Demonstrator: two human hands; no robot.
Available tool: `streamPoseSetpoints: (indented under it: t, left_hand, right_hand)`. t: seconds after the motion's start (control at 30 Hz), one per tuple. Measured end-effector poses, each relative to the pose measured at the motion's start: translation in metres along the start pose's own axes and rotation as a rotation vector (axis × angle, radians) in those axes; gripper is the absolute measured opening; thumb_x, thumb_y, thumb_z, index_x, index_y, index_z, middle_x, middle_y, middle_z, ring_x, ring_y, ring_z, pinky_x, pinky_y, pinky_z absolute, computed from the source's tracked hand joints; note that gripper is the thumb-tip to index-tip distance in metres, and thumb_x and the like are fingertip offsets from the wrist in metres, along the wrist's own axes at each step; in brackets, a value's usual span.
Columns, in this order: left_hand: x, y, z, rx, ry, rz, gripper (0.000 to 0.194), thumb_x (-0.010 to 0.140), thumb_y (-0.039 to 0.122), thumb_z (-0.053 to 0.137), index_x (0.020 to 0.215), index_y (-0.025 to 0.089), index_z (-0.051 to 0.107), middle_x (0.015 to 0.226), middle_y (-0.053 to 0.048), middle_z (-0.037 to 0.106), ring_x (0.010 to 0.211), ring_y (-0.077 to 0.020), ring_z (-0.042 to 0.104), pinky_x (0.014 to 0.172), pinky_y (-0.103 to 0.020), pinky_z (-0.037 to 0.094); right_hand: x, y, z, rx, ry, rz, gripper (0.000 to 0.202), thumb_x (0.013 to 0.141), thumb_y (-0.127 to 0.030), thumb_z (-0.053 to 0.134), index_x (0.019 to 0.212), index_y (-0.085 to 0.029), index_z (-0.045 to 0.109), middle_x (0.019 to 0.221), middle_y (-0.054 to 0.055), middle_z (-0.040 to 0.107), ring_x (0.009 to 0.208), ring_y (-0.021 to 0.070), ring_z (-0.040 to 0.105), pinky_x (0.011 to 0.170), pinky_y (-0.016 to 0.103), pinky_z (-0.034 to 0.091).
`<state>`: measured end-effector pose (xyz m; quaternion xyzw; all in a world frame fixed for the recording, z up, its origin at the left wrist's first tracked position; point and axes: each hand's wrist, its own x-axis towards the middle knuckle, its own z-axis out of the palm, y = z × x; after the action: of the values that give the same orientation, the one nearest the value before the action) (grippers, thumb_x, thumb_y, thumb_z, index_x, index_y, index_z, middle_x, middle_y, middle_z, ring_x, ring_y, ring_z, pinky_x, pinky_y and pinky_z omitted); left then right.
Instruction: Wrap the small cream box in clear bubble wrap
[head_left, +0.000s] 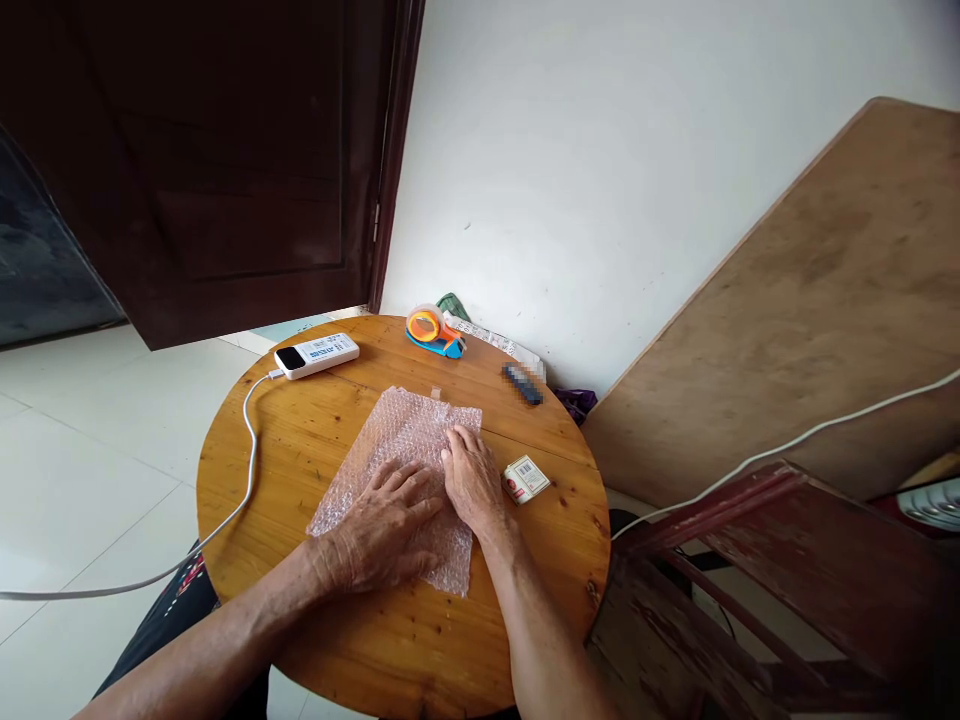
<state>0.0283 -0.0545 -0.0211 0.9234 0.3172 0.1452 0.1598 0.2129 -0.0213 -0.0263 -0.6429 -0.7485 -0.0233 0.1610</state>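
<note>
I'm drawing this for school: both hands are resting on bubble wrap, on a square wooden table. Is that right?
Not quite: the wooden table is round, not square, as the head view shows. The left hand and right hand do rest on bubble wrap.

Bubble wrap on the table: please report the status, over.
Left hand open, palm-down on bubble wrap. Right hand likewise, over its right edge. Bubble wrap spread on round table. Printed packet close beside right hand.

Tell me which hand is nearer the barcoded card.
Right. The right hand, on the bubble wrap, is immediately beside the barcoded card; the left hand, also on the wrap, lies farther left.
</note>
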Motion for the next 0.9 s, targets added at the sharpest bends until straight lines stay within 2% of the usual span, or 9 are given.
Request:
streamPoseSetpoints:
  t: [0.2, 0.3, 0.43, 0.53, 0.6, 0.7, 0.8, 0.9]
  left_hand:
    - [-0.001, -0.005, 0.000, 0.001, -0.006, 0.019, 0.064, 0.079, 0.056, 0.066, 0.134, 0.025, 0.055, 0.151, -0.013, 0.042, 0.140, -0.0369, 0.035, 0.117, -0.060, 0.020]
    - [0.001, -0.004, -0.001, -0.014, 0.010, 0.015, 0.066, 0.077, 0.056, 0.068, 0.135, 0.026, 0.056, 0.151, -0.013, 0.043, 0.140, -0.0372, 0.035, 0.117, -0.060, 0.020]
    - [0.001, -0.005, 0.000, -0.026, 0.041, 0.020, 0.064, 0.075, 0.057, 0.070, 0.130, 0.026, 0.060, 0.149, -0.012, 0.046, 0.138, -0.0368, 0.037, 0.117, -0.058, 0.021]
    - [0.001, -0.007, 0.004, -0.020, 0.065, 0.033, 0.062, 0.076, 0.060, 0.068, 0.128, 0.026, 0.061, 0.148, -0.011, 0.046, 0.137, -0.0366, 0.038, 0.117, -0.058, 0.021]
    - [0.002, -0.010, 0.007, -0.017, 0.076, 0.044, 0.063, 0.075, 0.061, 0.068, 0.127, 0.026, 0.062, 0.148, -0.012, 0.046, 0.136, -0.0368, 0.039, 0.116, -0.058, 0.021]
    - [0.002, -0.012, 0.010, -0.023, 0.087, 0.048, 0.064, 0.075, 0.059, 0.070, 0.128, 0.025, 0.062, 0.148, -0.013, 0.047, 0.136, -0.0374, 0.039, 0.116, -0.059, 0.020]
    - [0.002, -0.012, 0.011, -0.034, 0.083, 0.045, 0.063, 0.075, 0.056, 0.071, 0.128, 0.024, 0.061, 0.147, -0.014, 0.047, 0.136, -0.0383, 0.038, 0.116, -0.060, 0.020]
    - [0.003, -0.009, 0.009, -0.050, 0.081, 0.043, 0.066, 0.073, 0.054, 0.073, 0.131, 0.024, 0.059, 0.147, -0.015, 0.046, 0.137, -0.0390, 0.037, 0.116, -0.061, 0.019]
  right_hand:
    - [0.002, 0.002, -0.001, 0.016, 0.007, 0.027, 0.036, 0.097, -0.016, 0.035, 0.124, -0.012, 0.058, 0.134, 0.017, 0.057, 0.122, 0.0274, 0.053, 0.103, 0.042, 0.043]
    - [0.001, 0.002, -0.005, 0.057, 0.077, -0.019, 0.038, 0.097, -0.016, 0.033, 0.124, -0.013, 0.059, 0.134, 0.015, 0.058, 0.124, 0.0257, 0.052, 0.104, 0.040, 0.042]
    - [0.002, 0.004, -0.022, 0.078, 0.221, -0.042, 0.035, 0.096, -0.020, 0.038, 0.118, -0.014, 0.064, 0.132, 0.015, 0.060, 0.126, 0.0266, 0.050, 0.107, 0.041, 0.037]
    - [-0.002, 0.014, -0.041, 0.042, 0.274, 0.089, 0.036, 0.092, -0.028, 0.048, 0.122, -0.014, 0.062, 0.135, 0.016, 0.058, 0.125, 0.0297, 0.051, 0.105, 0.045, 0.038]
    - [-0.010, 0.024, -0.054, -0.004, 0.216, 0.233, 0.049, 0.088, -0.035, 0.055, 0.132, -0.014, 0.055, 0.139, 0.017, 0.056, 0.127, 0.0327, 0.050, 0.103, 0.047, 0.039]
    - [-0.027, 0.040, -0.068, -0.052, -0.010, 0.419, 0.067, 0.083, -0.038, 0.060, 0.142, -0.011, 0.045, 0.141, 0.020, 0.054, 0.127, 0.0357, 0.052, 0.097, 0.046, 0.042]
    - [-0.044, 0.051, -0.073, -0.048, -0.149, 0.535, 0.058, 0.086, -0.038, 0.056, 0.138, -0.013, 0.049, 0.127, 0.018, 0.065, 0.115, 0.0343, 0.061, 0.087, 0.042, 0.046]
    - [-0.051, 0.050, -0.075, 0.026, -0.103, 0.574, 0.047, 0.086, -0.042, 0.054, 0.127, -0.019, 0.058, 0.108, 0.013, 0.073, 0.100, 0.0312, 0.067, 0.077, 0.037, 0.048]
